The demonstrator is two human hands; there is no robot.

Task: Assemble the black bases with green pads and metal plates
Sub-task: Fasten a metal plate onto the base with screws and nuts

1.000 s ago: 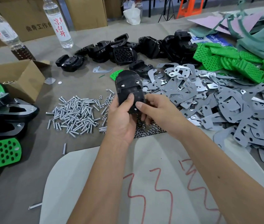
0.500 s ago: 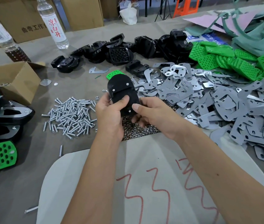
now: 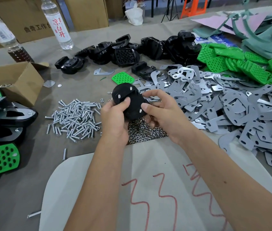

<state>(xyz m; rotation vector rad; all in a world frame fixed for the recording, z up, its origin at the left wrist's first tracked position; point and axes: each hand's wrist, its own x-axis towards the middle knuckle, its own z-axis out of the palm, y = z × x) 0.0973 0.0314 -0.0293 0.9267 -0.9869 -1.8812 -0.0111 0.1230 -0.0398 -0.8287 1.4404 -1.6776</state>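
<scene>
I hold a black base (image 3: 128, 100) underside up above the table, with three screw ends sticking out of it. My left hand (image 3: 115, 120) grips its lower left edge, thumb on top. My right hand (image 3: 161, 114) grips its right edge, thumb beside the nearest screw end. A heap of grey metal plates (image 3: 223, 104) spreads out to the right. Loose green pads (image 3: 241, 62) are piled at the far right, and one single green pad (image 3: 123, 77) lies just beyond the held base. More black bases (image 3: 132, 50) lie in a row at the back.
A pile of screws (image 3: 77, 120) lies left of my hands and a heap of nuts (image 3: 141, 132) sits under them. Finished assemblies (image 3: 0, 130) are stacked at the left edge beside an open cardboard box (image 3: 15, 82). Two bottles (image 3: 57, 22) stand at the back left.
The base has been tilted and turned so its underside faces me more, with the screw ends now showing. My right thumb has shifted along its right edge. Both hands stayed in place.
</scene>
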